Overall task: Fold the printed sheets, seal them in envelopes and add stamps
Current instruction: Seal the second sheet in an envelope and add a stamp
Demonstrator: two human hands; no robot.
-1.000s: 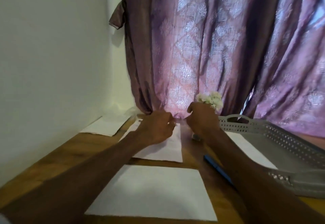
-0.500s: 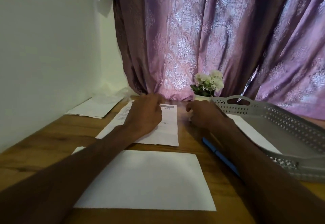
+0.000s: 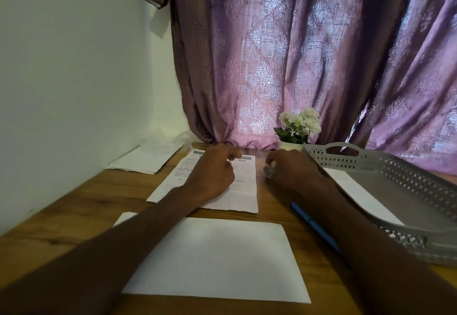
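- My left hand (image 3: 214, 173) lies on the printed sheet (image 3: 243, 191), knuckles up and fingers curled down onto the paper; whether they pinch an edge I cannot tell.
- My right hand (image 3: 289, 168) sits on the wooden table (image 3: 74, 210) just beside the sheet's right edge, fingers curled around something small and pale. I cannot make out what it is.
- The printed sheet lies flat, straight ahead of me. Its long axis runs away from me, with the heading at the far end near the curtain (image 3: 296, 67) and the near short edge facing me.
- As I judge it, the fold turns on that axis: the near edge has to travel away from me toward the heading, and my left hand, already on the paper, is the nearer one to steer it.
- A blank white sheet (image 3: 217, 260) lies closer to me, apart from the printed one, its long side crosswise.
- A blue pen (image 3: 314, 225) lies to the right, partly under my right forearm, beside the grey tray (image 3: 395, 166).
- More papers (image 3: 146, 158) lie by the wall at far left.
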